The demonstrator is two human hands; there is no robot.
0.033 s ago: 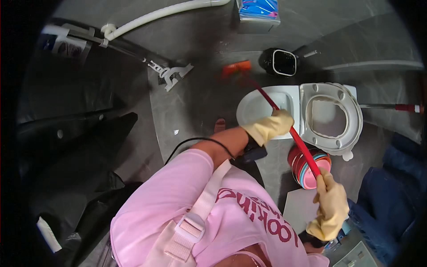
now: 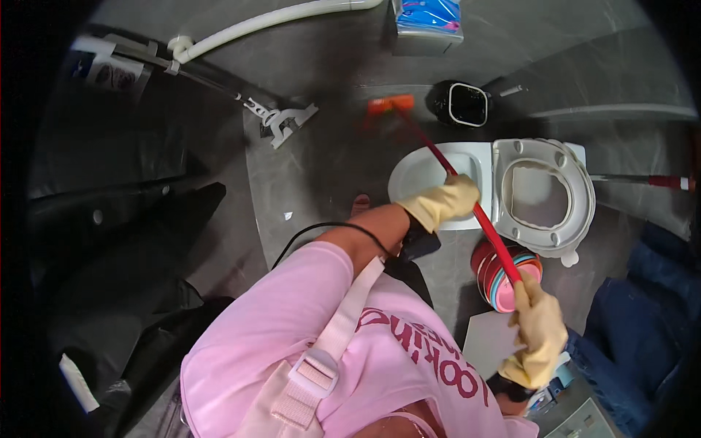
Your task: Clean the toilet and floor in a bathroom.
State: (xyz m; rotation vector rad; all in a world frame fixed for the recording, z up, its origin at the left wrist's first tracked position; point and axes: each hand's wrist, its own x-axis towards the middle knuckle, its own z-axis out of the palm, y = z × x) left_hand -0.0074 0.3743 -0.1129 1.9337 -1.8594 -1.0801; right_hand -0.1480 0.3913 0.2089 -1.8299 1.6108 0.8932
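Both of my hands wear cream rubber gloves and grip a red brush handle (image 2: 489,232) that runs slantwise across the view. My left hand (image 2: 449,201) is wrapped round the middle of the handle, over the toilet bowl. Lower down, my right hand (image 2: 539,325) closes round its near end, below the stacked basins. At the far end, an orange brush head (image 2: 391,104) is low over the dark floor, left of a black bin. Motion smears its underside, so I cannot tell bristles from blade.
A white toilet (image 2: 401,171) has its seat (image 2: 584,201) raised. Stacked basins (image 2: 482,281) stand beside it. A black bin (image 2: 438,102) and a boxed package (image 2: 427,44) are at the far wall. A grey mop (image 2: 281,124) leans far left; blue jeans (image 2: 628,321) hang at right.
My right hand and the near end of the handle have shifted slightly left and away from me. The brush head has moved a little farther off. Both hands keep their grip.
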